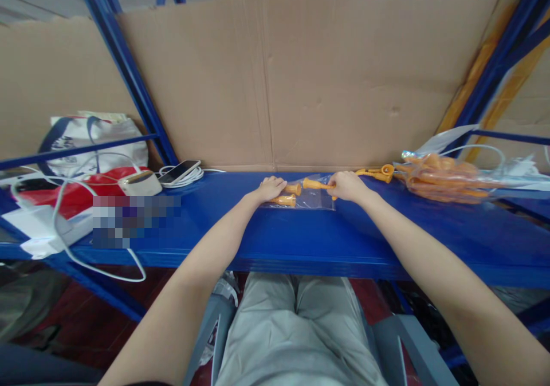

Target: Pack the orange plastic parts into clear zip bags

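My left hand (271,189) rests low over the blue surface, its fingers curled over orange flared pieces (284,200) whose wide ends stick out to the right. Beneath them is a flat clear plastic bag (315,201); whether the pieces are inside it or on top, I cannot tell. My right hand (347,186) pinches the thin end of another orange flared piece (313,184), its wide end pointing left towards my left hand. Just beyond my right hand lies an orange piece with a ringed end (381,173). My fingertips are partly hidden.
At the right is a clear bag full of orange pieces (447,177). White cables (64,214), a phone (180,172), a white box (140,183) and a white tote bag (94,140) crowd the left. Cardboard (344,77) walls the back; blue posts (124,71) stand either side.
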Demonstrator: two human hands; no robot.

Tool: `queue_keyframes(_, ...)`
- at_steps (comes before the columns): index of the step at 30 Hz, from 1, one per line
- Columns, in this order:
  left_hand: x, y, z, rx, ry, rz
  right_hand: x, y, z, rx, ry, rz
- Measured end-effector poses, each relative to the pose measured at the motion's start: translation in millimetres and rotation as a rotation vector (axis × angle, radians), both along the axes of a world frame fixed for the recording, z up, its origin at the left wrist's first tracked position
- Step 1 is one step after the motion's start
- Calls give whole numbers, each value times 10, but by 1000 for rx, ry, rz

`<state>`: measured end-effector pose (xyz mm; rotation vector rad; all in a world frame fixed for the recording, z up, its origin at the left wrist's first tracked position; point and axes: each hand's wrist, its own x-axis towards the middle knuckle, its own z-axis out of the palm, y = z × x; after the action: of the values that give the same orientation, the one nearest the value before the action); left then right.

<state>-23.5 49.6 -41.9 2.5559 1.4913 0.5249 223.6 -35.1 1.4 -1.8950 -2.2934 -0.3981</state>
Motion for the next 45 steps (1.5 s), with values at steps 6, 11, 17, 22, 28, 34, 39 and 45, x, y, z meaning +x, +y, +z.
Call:
queue_keyframes(6,32,-132,81,-55,-42,42,-98,-75,20,-7,-59,-6)
queue_keyframes(11,57,-79,29,-47,-198,95,-155,-85,-25,2,-83,1)
queue_keyframes(17,109,0,-26,-66,-381,135,-200,-49,-117,31,-48,-28)
queue_keyframes(22,136,-8,-14,-125,-474,108,-185,-23,-126,84,16,-1)
queue_keyframes(28,216,-33,-20,-146,-519,116,-115,82,-191,160,226,83)
queue_keyframes(34,233,-41,3,-130,-500,154,-105,224,-278,182,704,-17)
queue_keyframes(39,208,-15,-31,-119,-550,251,-147,215,-287,-150,1315,-129)
queue_keyframes(45,209,-9,-60,-214,-652,242,-149,124,-191,-315,1504,-81)
